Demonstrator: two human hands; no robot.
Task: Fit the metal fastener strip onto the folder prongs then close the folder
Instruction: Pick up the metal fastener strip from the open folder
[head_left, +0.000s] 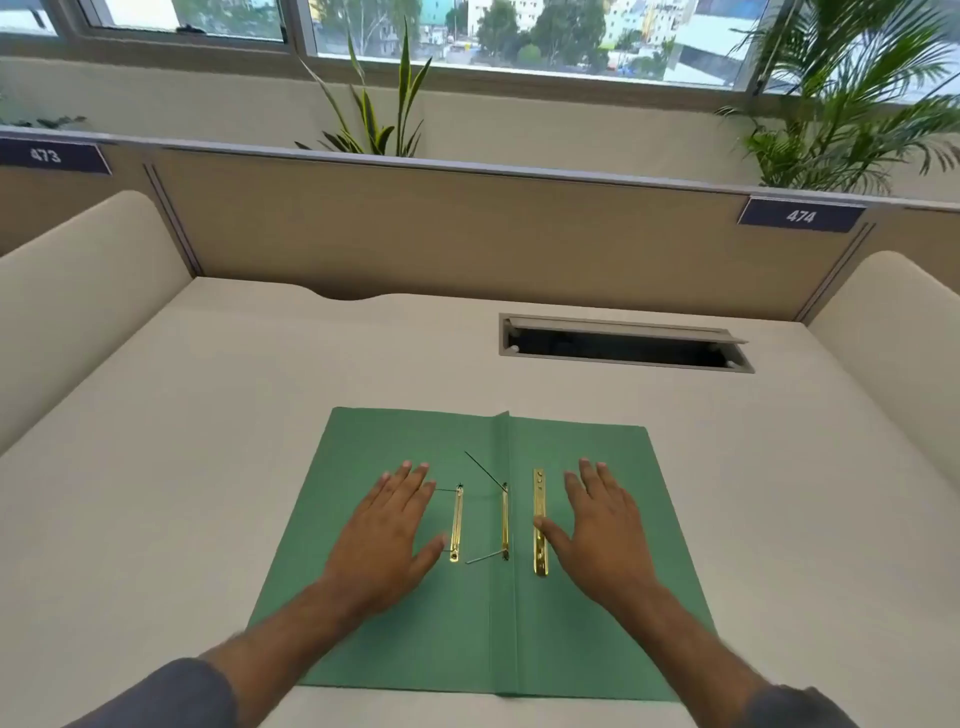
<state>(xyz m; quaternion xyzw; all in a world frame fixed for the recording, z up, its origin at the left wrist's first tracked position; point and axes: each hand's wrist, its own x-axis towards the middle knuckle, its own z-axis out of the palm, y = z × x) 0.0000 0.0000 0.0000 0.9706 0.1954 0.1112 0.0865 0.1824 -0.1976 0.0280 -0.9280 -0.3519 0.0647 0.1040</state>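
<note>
My left hand (387, 525) and right hand (602, 525) lie flat and empty, fingers spread, on the open green folder (415, 649), flanking three brass strips (540, 519) near its fold.

I see a pale cream desk (208, 415) filling the near and middle view. Cream side screens curve up at the left (78, 291) and the right (898, 332). At the far edge stands a tan partition (441, 234) with a grey top rail. It carries two dark labels: 473 (49, 156) at far left, 474 (800, 215) at right. A grey cable hatch (623, 343) lies open in the desk, far right of centre. Behind the partition I see a spiky plant (379, 104) in the middle and a palm (852, 104) at right. Beyond them, windows (519, 36) show daylight, trees and buildings.
</note>
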